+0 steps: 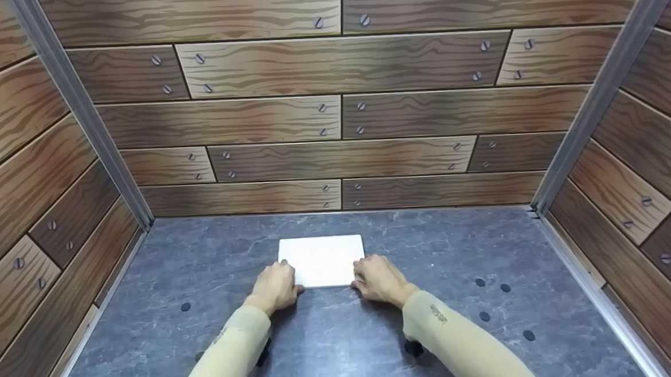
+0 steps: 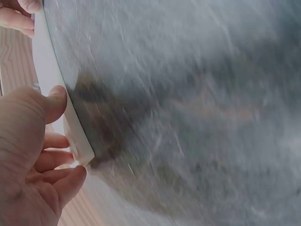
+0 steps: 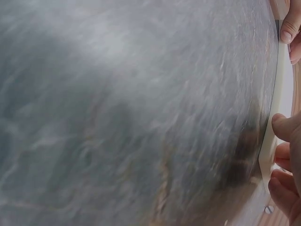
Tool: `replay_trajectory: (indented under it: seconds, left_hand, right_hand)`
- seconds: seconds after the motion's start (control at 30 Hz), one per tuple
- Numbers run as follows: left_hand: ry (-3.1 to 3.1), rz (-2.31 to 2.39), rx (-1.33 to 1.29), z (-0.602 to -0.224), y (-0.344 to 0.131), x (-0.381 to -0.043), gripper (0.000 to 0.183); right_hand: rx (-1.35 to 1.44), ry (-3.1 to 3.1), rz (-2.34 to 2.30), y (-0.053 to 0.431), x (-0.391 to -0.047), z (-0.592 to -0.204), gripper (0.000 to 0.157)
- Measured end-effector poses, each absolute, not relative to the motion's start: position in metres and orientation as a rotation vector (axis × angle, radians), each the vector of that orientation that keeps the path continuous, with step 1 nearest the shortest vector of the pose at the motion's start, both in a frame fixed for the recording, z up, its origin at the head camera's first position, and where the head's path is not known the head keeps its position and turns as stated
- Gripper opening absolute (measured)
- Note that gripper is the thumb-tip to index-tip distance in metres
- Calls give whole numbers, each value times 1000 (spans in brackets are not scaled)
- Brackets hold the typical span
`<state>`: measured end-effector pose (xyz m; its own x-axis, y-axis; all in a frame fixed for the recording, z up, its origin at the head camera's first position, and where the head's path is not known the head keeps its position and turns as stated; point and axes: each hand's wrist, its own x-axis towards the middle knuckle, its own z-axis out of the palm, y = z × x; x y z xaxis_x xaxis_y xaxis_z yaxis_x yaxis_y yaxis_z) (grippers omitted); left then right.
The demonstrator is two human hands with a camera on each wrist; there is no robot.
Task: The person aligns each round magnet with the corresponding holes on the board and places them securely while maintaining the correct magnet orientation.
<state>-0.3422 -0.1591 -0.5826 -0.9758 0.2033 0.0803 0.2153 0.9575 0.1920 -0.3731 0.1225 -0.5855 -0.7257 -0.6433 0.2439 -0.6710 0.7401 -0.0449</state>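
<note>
A flat white rectangular box lies on the dark grey marbled surface, its long side facing me. My left hand grips its left side, with the thumb at the near corner and the fingers bent along the edge. On the opposite side my right hand holds it in a mirrored way. In the left wrist view the thumb presses the front edge of the white box, while curled fingers sit around its corner. The right wrist view likewise has thumb and fingertips against the box.
The grey tabletop is bounded by a back wall and side walls with a wood-plank print. Metal posts stand at the back corners. Several black round dots mark the surface, mostly at the right.
</note>
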Motion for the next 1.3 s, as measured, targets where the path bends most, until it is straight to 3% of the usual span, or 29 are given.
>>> replay_trajectory:
  seconds: [0.43, 1.3]
  left_hand:
    - [-3082, -322, -293, -582, -142, -335, 42]
    - [-2960, -219, -472, -588, -113, -317, 43]
  right_hand:
    - [1012, -2766, 275, 141, -364, -584, 27]
    - [1007, -2781, 225, 179, -342, -584, 35]
